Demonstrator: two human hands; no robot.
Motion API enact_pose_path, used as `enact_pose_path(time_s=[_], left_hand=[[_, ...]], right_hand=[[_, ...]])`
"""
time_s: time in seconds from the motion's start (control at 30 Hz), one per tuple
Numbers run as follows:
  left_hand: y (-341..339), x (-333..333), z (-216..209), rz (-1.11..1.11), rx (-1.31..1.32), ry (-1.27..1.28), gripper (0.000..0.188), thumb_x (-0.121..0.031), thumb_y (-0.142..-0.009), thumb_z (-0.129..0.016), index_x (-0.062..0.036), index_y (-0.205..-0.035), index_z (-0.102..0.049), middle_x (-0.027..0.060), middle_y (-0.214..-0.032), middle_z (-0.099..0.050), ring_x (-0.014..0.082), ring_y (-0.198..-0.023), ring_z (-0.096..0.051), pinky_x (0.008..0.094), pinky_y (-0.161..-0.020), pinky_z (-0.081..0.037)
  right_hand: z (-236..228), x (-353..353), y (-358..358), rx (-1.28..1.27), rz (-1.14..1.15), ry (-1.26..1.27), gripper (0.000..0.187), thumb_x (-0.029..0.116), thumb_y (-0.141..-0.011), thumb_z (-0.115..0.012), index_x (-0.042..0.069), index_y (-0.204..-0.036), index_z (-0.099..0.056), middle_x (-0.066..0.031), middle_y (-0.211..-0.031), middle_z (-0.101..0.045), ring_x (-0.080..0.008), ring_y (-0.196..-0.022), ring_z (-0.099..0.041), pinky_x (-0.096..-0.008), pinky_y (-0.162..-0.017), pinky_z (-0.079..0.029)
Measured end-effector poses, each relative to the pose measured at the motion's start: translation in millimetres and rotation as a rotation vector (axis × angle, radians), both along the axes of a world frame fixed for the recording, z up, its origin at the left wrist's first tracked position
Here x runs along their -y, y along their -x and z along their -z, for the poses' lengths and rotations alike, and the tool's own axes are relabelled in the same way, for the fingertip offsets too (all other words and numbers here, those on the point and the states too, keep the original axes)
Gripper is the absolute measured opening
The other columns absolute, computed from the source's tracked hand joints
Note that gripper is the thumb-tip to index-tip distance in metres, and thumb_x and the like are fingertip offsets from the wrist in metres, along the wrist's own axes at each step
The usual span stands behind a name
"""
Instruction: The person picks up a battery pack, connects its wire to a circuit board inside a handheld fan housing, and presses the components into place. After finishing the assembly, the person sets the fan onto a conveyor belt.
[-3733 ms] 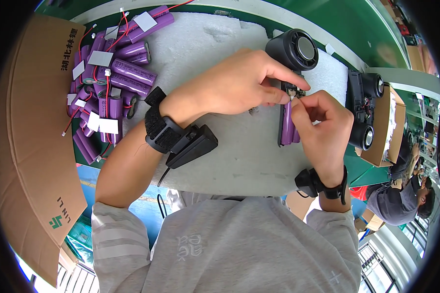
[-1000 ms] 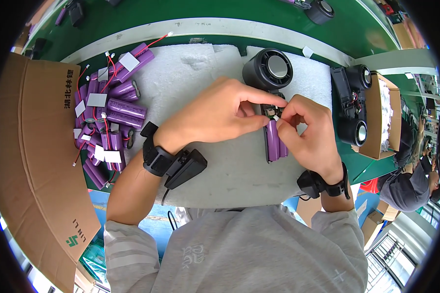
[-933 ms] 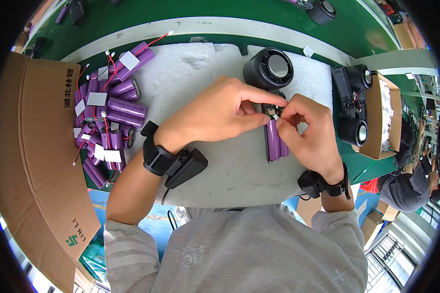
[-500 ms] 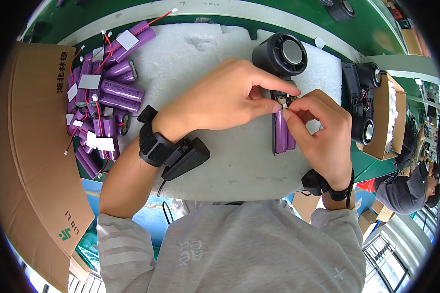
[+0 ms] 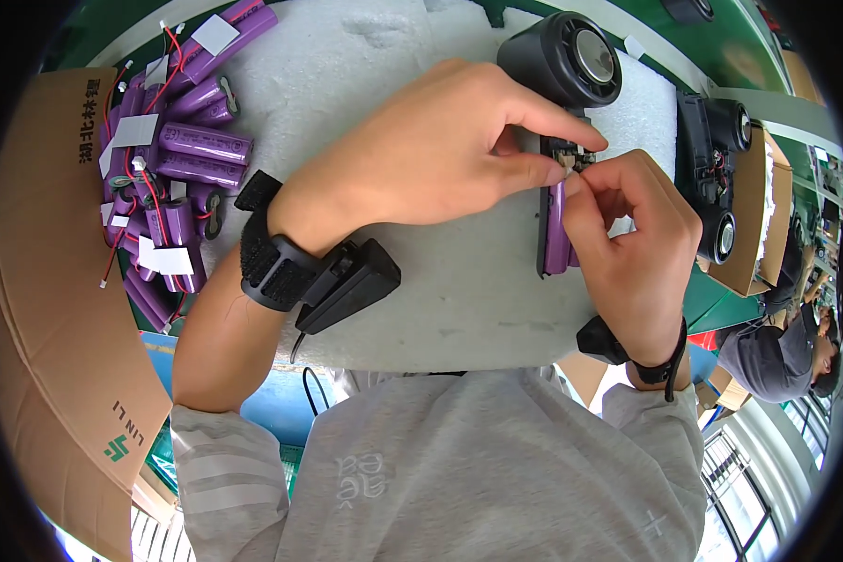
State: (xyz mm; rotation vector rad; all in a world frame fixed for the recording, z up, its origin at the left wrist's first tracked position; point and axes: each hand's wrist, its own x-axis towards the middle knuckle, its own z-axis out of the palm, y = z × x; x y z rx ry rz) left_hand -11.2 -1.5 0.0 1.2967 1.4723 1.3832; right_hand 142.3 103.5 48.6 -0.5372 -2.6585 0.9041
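Observation:
A black fan-like device (image 5: 545, 67) with a round head lies on the pale foam pad, its slim body pointing toward me. Purple battery cells (image 5: 554, 229) sit in that body, above them a small exposed circuit board (image 5: 579, 155). My left hand (image 5: 440, 155) reaches across from the left, thumb and index finger closed around the body at the board. From the right, my right hand (image 5: 639, 220) pinches thumb and index finger at a tiny white connector (image 5: 566, 162) just below the board. Fingertips partly hide the connector and any wire.
Purple battery packs (image 5: 206, 140) with red leads and white pads are heaped at the left, beside a large cardboard box (image 5: 51, 272). At the right are another black device (image 5: 702, 178) and an open carton (image 5: 763, 215). Beyond them, a person (image 5: 773, 361) appears.
The view has shifted, so the pad and heap appear higher and farther left. Both hands stay at the circuit board; my right fingers remain pinched at the connector.

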Motion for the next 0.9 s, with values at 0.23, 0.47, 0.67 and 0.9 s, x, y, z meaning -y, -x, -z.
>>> enact_pose_path(time_s=[0.23,0.47,0.67,0.9], left_hand=[[1,1,-5,0.039,0.029,0.074,0.035,0.002,-0.082,-0.065,-0.0043,-0.117,-0.067,0.0114,-0.094,-0.069,0.0135,-0.078,-0.061,0.0275,-0.071,-0.05],[2,3,-10,0.055,-0.009,0.12,0.037,0.008,-0.083,-0.062,-0.0034,-0.118,-0.067,0.0059,-0.1,-0.072,0.0061,-0.084,-0.062,0.0235,-0.074,-0.052],[-5,3,-14,-0.034,-0.043,0.121,0.036,0.0,-0.08,-0.066,-0.0051,-0.115,-0.069,0.0027,-0.09,-0.071,0.0041,-0.072,-0.059,0.0218,-0.067,-0.05],[-7,4,-18,-0.068,-0.066,0.158,0.035,-0.003,-0.079,-0.067,-0.0057,-0.113,-0.071,0.0005,-0.082,-0.069,0.0039,-0.068,-0.057,0.0202,-0.064,-0.048]], right_hand=[[0,1,-1,-0.031,-0.016,-0.023,0.008,-0.002,-0.083,-0.068,-0.003,-0.081,-0.06,-0.0056,-0.071,-0.058,-0.0106,-0.057,-0.055,-0.0239,-0.054,-0.044],[-5,-7,-2,0.036,-0.057,0.037,0.007,-0.003,-0.084,-0.068,-0.005,-0.083,-0.062,-0.0071,-0.075,-0.06,-0.0114,-0.064,-0.057,-0.024,-0.06,-0.046],[-5,-29,-1,-0.01,-0.148,0.147,0.011,-0.004,-0.08,-0.072,-0.002,-0.087,-0.063,-0.0064,-0.078,-0.062,-0.0141,-0.063,-0.06,-0.0249,-0.058,-0.049],[1,-41,2,0.016,-0.139,0.194,0.018,-0.006,-0.079,-0.072,-0.001,-0.092,-0.06,-0.0046,-0.098,-0.061,-0.012,-0.079,-0.061,-0.0236,-0.069,-0.052]])
